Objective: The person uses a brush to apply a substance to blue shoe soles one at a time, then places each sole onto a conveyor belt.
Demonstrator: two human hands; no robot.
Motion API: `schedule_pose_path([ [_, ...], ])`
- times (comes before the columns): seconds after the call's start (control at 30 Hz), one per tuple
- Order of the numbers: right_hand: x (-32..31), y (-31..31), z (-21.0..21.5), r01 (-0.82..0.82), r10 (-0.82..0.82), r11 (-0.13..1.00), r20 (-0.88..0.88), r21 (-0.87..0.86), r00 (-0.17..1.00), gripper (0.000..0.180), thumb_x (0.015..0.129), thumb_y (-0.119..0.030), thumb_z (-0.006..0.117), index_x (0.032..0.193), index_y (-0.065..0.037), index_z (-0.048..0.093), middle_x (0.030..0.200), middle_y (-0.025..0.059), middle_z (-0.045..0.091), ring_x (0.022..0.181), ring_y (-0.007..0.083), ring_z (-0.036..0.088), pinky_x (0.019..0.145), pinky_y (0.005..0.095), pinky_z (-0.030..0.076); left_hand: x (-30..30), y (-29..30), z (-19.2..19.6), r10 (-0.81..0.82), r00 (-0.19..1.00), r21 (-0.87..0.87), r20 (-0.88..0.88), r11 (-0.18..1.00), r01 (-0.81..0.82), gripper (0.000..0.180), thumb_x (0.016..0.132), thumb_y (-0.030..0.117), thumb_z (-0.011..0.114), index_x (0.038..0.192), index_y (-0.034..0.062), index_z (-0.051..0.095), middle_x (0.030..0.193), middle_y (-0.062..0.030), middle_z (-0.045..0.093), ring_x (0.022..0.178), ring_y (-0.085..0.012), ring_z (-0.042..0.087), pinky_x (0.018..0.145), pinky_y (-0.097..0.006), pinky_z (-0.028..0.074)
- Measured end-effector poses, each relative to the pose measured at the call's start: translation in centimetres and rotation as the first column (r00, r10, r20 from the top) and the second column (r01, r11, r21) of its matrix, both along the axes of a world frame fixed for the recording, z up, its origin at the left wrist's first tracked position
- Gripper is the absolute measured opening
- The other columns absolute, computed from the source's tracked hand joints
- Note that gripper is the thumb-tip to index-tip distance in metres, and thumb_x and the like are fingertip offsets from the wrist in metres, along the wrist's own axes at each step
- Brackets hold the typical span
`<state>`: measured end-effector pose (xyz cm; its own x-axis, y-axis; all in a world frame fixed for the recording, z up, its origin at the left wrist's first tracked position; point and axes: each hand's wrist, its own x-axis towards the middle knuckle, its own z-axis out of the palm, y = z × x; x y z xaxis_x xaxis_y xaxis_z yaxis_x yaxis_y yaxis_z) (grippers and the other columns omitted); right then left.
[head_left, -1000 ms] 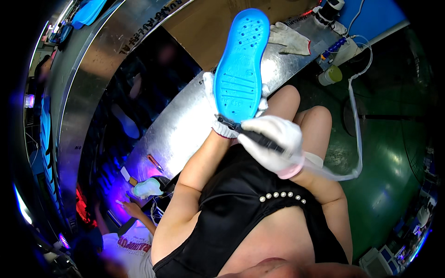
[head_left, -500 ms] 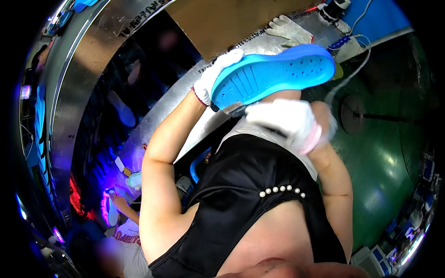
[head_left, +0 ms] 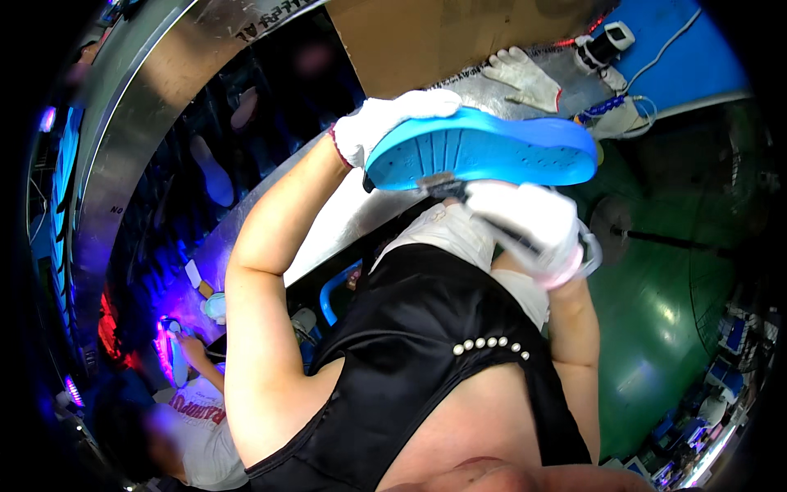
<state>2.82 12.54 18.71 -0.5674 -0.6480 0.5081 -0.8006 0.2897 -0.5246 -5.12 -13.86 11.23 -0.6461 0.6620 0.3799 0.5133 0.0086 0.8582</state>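
Observation:
My left hand (head_left: 392,119), in a white knit glove with a dark red cuff, is closed round the heel end of a blue shoe sole (head_left: 508,156). The sole is tilted so its hollow inner face, with grooves and small holes, shows. My right hand (head_left: 529,220), also in a white glove and blurred by motion, is closed round a dark-handled brush (head_left: 447,187). Its greyish brush end lies at the sole's near edge, close to the heel; whether it touches cannot be made out.
Beyond the sole, a loose white glove (head_left: 523,79) lies on the metal table (head_left: 328,217) beside a cardboard sheet (head_left: 426,41). Soles sit on a dark conveyor (head_left: 213,176) at left. A co-worker's arm (head_left: 197,357) is at lower left, a fan (head_left: 613,230) at right.
The sole has tipped, its inner face now looking flatter and more foreshortened. My right hand and the brush have shifted slightly right along the sole's near edge.

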Motion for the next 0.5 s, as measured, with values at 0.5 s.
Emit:
schedule_pose_path([
  [0.5, -0.9, 0.7, 2.2, 0.094, -0.096, 0.995, -0.198, -0.016, 0.975, 0.027, 0.068, -0.005, 0.07, 0.095, -0.01, 0.071, 0.101, 0.0115, 0.071, 0.058, 0.0193, 0.06, 0.053, 0.0281, 0.046, 2.0, -1.0, 4.2, 0.302, 0.851, 0.041, 0.43, 0.935, -0.353, 0.051, 0.081, 0.051, 0.068, 0.113, 0.0119, 0.063, 0.112, -0.0123, 0.06, 0.092, -0.025, 0.065, 0.075, -0.04, 0.056],
])
